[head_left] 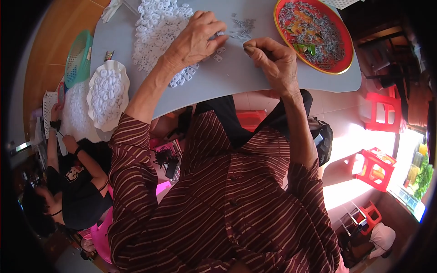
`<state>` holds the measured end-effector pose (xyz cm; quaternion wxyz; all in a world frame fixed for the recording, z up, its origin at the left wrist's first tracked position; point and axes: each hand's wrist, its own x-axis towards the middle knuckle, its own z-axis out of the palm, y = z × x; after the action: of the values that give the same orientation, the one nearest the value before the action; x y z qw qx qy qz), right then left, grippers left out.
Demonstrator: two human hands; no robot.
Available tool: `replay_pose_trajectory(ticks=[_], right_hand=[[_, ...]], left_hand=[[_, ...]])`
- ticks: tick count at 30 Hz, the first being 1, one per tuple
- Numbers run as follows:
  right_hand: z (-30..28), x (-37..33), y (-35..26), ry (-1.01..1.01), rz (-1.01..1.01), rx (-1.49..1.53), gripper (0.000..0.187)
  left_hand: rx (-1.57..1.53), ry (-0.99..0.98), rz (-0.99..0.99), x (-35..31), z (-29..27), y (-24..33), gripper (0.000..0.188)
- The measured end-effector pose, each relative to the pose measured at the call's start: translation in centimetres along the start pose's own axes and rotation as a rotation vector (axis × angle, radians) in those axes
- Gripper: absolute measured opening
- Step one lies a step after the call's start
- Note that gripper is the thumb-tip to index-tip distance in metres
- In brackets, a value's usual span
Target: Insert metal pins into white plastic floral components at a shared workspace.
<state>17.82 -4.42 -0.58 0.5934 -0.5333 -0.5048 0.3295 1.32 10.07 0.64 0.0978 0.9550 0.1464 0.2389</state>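
Note:
My left hand [193, 43] is over the right edge of a heap of small white plastic clips [150, 38] on the grey table. Its thumb and fingers close on a white clip, only partly visible. To the right, my right hand [273, 59] is held in a pinch above the table; whatever lies between its fingertips is too small to make out. Between and beyond the hands lies a small scatter of thin grey nails [243, 29]. A few loose clips [218, 57] rest just below my left fingers.
A red round tray [348, 63] of grey nails stands at the right. On the left are a scalloped white dish [126, 98] heaped with white pieces and a green basket [78, 59]. Another person [75, 195] works at the left. Red stools [375, 168] stand on the floor at right.

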Motion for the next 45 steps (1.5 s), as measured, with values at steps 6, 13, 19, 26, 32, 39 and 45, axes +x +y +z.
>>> replay_pose_trajectory(ticks=[6, 13, 19, 26, 32, 39, 45], right_hand=[[-0.3, 0.1, -0.2, -0.013, 0.030, -0.014, 0.017], [0.1, -0.1, -0.1, 0.029, 0.038, 0.032, 0.014], [-0.2, -0.2, -0.9, 0.053, 0.121, 0.244, 0.018], [-0.4, 0.0, -0.2, 0.051, 0.046, 0.181, 0.018], [-0.2, 0.0, 0.0, 0.053, 0.015, 0.130, 0.014], [-0.2, -0.2, -0.5, 0.007, 0.110, 0.125, 0.015], [0.0, -0.1, -0.4, 0.015, 0.095, 0.117, 0.014]], left_hand=[[0.071, -0.013, 0.025, -1.4, -1.4, 0.8, 0.021], [0.001, -0.065, 0.009, -1.5, -1.2, 3.2, 0.019], [0.052, -0.062, -0.018, -1.0, -2.4, 2.7, 0.015], [0.022, 0.075, -0.086, 2.5, -1.9, -2.0, 0.013], [0.019, 0.125, -0.103, 4.1, -1.4, -5.4, 0.007], [0.021, 0.197, -0.054, 9.9, 1.3, -5.7, 0.012], [0.270, 0.120, -0.032, 13.3, 4.5, -8.8, 0.015]])
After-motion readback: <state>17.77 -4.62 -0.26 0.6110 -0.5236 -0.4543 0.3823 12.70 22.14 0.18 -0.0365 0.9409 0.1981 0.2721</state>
